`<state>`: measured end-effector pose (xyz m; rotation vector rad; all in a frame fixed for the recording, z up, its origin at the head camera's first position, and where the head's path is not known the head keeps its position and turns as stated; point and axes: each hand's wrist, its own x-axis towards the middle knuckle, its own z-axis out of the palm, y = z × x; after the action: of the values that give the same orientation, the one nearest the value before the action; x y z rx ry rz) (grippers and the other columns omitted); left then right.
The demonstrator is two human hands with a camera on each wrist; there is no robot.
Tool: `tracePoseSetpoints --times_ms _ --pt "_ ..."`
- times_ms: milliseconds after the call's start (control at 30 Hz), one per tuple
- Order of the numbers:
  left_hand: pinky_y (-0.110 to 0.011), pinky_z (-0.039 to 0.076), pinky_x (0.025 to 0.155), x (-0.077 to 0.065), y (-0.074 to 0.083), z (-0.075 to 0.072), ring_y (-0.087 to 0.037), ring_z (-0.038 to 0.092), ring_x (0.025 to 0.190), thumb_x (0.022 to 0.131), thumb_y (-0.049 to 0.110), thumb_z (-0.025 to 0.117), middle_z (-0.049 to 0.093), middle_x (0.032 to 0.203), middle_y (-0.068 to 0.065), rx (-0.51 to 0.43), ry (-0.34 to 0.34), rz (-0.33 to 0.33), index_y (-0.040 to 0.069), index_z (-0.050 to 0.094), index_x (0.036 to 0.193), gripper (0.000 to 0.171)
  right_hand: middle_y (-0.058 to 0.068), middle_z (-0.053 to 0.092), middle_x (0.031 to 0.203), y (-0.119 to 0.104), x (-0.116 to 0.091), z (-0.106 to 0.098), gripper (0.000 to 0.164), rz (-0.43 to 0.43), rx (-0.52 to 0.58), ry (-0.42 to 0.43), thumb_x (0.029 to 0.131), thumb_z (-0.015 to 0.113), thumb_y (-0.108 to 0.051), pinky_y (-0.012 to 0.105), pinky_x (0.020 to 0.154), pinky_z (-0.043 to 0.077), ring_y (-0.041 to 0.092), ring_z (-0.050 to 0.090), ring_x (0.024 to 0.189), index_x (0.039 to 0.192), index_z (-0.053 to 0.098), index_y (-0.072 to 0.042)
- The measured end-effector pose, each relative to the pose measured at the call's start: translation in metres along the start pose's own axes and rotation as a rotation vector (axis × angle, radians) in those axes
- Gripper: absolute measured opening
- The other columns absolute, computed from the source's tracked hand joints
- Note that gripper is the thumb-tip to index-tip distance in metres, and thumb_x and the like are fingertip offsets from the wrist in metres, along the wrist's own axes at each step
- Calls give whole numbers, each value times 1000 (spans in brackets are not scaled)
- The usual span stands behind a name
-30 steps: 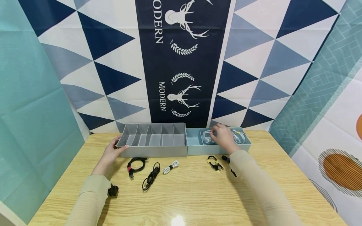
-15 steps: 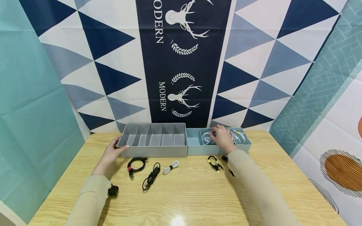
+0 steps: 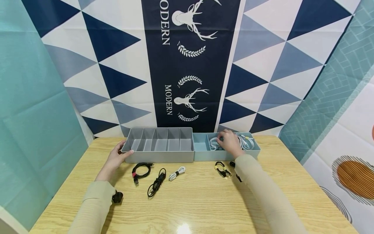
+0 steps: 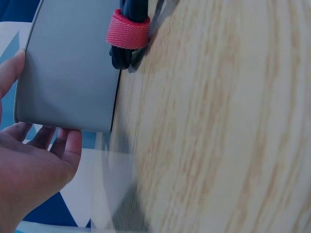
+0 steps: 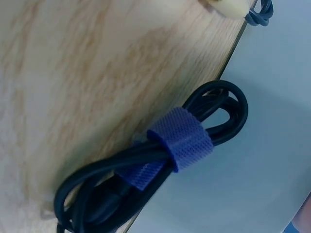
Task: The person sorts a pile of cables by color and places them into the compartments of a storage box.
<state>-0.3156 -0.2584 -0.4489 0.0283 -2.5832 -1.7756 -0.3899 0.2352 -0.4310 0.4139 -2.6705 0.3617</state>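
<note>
My left hand (image 3: 112, 159) grips the left end of a grey divided box (image 3: 162, 157). In the left wrist view its thumb lies at the top edge and its fingers rest against the end wall. My right hand (image 3: 230, 143) reaches down into a light blue divided box (image 3: 203, 157), fingers bent over a middle compartment. Coiled white cables show on both sides of that hand, a left one (image 3: 213, 143) and a right one (image 3: 248, 142). I cannot tell whether its fingertips hold a cable. Only a fingertip (image 5: 303, 218) shows in the right wrist view.
Before the grey box lie a black cable with a red strap (image 3: 134, 175), a black cable bundle (image 3: 157, 183) and a white tied cable (image 3: 176, 174). A yellow-tied cable (image 3: 224, 171) and a blue-strapped black cable (image 5: 180, 138) lie before the blue box. Patterned cloth hangs behind.
My right hand and sleeve have shifted slightly left, with the hand still in the blue box. My left hand stays on the grey box's end.
</note>
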Motion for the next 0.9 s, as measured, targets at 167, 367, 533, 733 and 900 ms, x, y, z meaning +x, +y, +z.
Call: tracePoseSetpoints --times_ms 167,367,533,733,900 --pt "-37 40 95 0 -1 1 -34 35 129 93 22 60 26 149 -21 -4 2 7 7 13 152 76 6 59 82 1 -1 -1 12 -22 2 20 83 72 -21 45 67 45 29 56 79 79 66 -11" --pt "-41 38 97 -1 -1 1 -35 33 131 93 23 60 25 150 -21 -5 2 5 7 13 152 77 9 62 87 -2 -1 -7 10 -33 24 40 80 74 -16 44 70 49 29 59 82 83 68 -8" --pt "-36 40 94 -1 0 1 -34 35 129 93 24 61 26 149 -20 0 4 4 8 14 152 77 11 64 89 -4 -1 -17 9 -47 34 45 80 73 -13 47 73 48 30 60 85 85 68 -7" --pt "-39 39 95 0 0 2 -35 34 130 93 24 60 25 150 -21 6 3 5 7 13 152 77 11 64 92 -5 0 -29 11 -56 43 43 80 74 -13 48 76 47 32 60 88 87 68 -7" --pt "-44 38 98 -1 0 0 -37 33 131 94 23 60 22 151 -22 7 -5 2 7 11 152 77 11 64 94 -5 1 -39 13 -53 46 21 81 73 -15 48 79 46 32 59 91 91 69 -7"
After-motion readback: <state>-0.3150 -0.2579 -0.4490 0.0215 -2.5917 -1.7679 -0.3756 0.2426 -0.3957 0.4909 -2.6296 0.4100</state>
